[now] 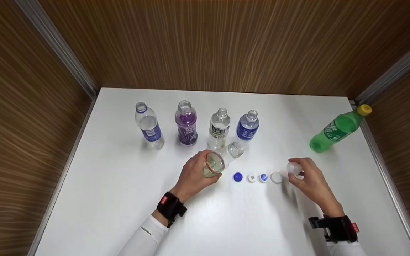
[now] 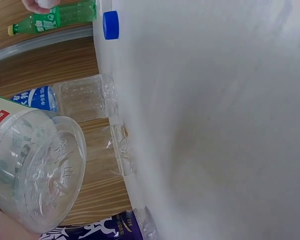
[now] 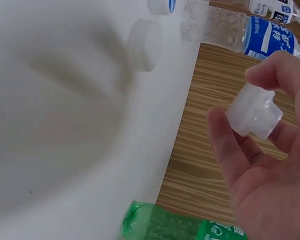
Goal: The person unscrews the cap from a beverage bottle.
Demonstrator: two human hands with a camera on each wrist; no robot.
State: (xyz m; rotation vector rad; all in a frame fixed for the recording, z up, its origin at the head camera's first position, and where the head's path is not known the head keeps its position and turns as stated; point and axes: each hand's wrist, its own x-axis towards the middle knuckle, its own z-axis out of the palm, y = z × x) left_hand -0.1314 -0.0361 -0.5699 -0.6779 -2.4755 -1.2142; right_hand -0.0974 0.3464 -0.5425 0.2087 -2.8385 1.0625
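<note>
My left hand [image 1: 196, 173] grips a clear plastic bottle [image 1: 213, 164] with a pale label and a red band. The bottle is tipped, its wide threaded mouth pointing away from me, toward the back right. Its round embossed base faces the camera in the left wrist view. Between thumb and fingertips, my right hand [image 1: 311, 179] pinches a translucent white cap [image 3: 254, 111], raised above the table. Left of that hand, a row of caps lies on the table: a blue cap [image 1: 238, 177], a white cap [image 1: 251, 178], a blue-and-white cap [image 1: 263, 178] and a wide whitish lid [image 1: 276, 177].
Behind my left hand stand uncapped bottles: one with a blue label [image 1: 149, 128], a purple-labelled one [image 1: 186, 124], a clear one [image 1: 219, 128] and another blue-labelled bottle [image 1: 247, 126]. A green bottle [image 1: 336, 129] with a yellow cap stands far right. Wood-grain panels [image 1: 205, 46] enclose the white table [image 1: 101, 185].
</note>
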